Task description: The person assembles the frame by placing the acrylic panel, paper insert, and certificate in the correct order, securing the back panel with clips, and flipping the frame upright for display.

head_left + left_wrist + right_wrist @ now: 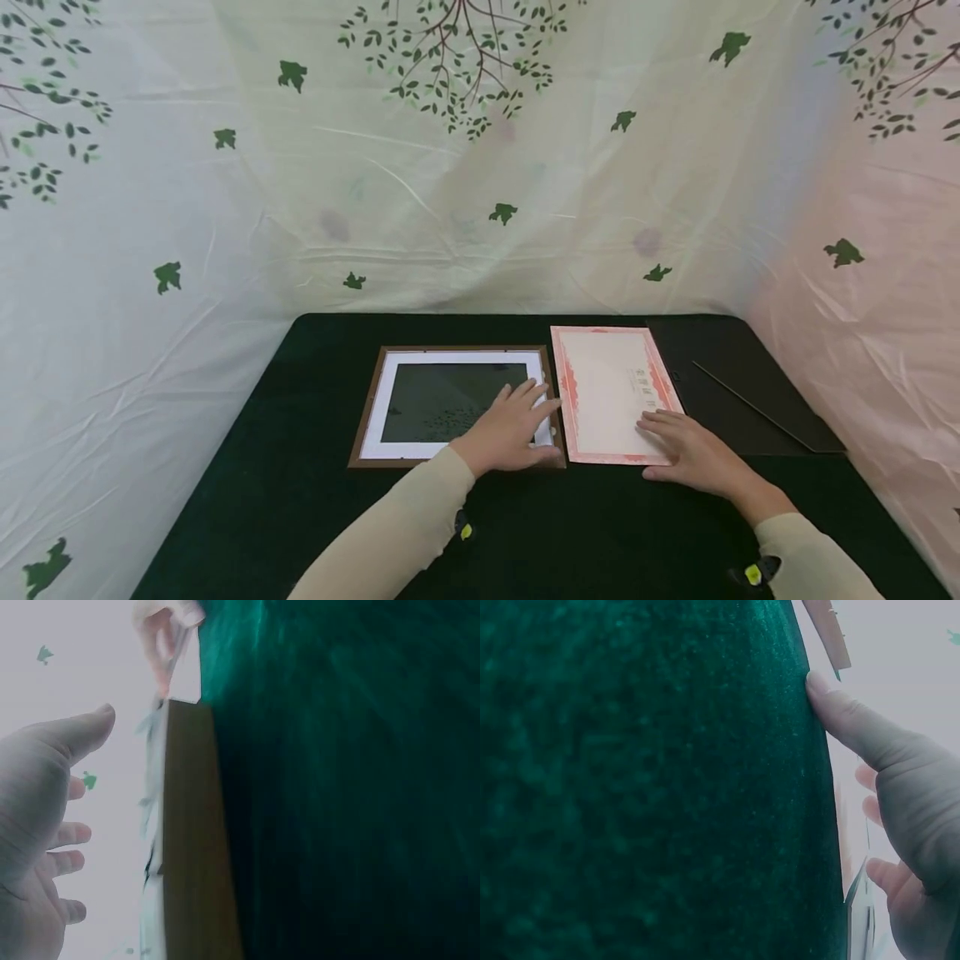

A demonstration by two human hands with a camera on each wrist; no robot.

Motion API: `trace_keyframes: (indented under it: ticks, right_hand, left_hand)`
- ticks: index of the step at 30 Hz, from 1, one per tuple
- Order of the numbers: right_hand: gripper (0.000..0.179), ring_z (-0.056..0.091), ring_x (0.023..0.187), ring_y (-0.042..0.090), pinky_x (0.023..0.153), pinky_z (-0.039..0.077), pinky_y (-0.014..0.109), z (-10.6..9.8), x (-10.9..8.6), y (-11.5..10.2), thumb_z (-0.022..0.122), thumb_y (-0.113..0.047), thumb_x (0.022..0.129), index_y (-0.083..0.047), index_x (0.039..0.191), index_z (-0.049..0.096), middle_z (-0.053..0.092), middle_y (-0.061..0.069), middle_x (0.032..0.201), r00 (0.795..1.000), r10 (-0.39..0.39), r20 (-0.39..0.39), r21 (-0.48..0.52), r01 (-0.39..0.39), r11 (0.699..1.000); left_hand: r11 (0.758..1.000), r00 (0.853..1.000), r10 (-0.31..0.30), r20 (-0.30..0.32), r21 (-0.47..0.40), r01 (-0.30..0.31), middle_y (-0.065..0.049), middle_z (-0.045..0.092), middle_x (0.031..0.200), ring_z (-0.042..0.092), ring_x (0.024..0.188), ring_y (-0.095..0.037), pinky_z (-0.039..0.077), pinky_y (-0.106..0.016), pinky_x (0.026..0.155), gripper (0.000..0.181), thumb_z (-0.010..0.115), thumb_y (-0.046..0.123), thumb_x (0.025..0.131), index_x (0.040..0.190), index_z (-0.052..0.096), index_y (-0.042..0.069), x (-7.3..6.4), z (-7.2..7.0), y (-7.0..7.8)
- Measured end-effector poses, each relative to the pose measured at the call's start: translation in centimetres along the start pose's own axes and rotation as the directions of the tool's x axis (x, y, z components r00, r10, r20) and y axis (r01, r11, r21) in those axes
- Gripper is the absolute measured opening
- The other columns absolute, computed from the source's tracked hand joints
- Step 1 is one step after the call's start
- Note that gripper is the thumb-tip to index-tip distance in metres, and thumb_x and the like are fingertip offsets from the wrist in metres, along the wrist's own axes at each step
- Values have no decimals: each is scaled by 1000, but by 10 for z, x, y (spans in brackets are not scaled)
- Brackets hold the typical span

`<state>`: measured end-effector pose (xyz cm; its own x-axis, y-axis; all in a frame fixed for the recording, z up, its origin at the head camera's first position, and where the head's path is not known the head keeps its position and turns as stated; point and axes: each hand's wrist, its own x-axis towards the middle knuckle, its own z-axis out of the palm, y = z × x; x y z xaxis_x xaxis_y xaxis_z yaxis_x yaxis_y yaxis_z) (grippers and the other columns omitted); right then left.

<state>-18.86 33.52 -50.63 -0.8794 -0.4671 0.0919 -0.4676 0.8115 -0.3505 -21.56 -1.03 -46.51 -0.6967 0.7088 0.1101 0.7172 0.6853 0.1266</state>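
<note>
The left hand (510, 429) is resting flat on the picture frame (457, 406), the right hand (693, 454) lying flat on the certificate (611, 392) just right of it, neither gripping

Left hand (510, 429): palm down, fingers straight and slightly spread, pointing forward and a little to the right; no curl, nothing held in its grip. Left forearm, in a beige sleeve, runs in from the lower centre at a slant. Right hand (693, 454): palm down, fingers extended toward the left, thumb (847, 716) stretched out flat; nothing held. Right forearm, same beige sleeve, enters from the lower right corner. The two hands lie near each other, apart.
</note>
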Motion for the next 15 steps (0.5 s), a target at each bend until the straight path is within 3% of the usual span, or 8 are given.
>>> trace_keyframes:
  ticks: [8,15]
  right_hand:
    - [79,39,132,37,103,32,61,3,7,0,71,-62,74,-10,133,58,51,11,141,1000,11,14,-16,-11,1000]
    - [77,44,129,35,100,36,60,6,8,0,66,-66,76,-11,131,61,53,10,138,1000,7,8,-20,-6,1000]
  left_hand:
    - [998,994,-40,101,59,34,-2,33,153,19,145,-22,22,-52,113,74,51,68,87,146,40,27,36,20,28]
    - [981,989,-44,144,191,16,3,41,147,21,144,-20,19,-53,113,70,49,71,85,141,47,30,45,34,43]
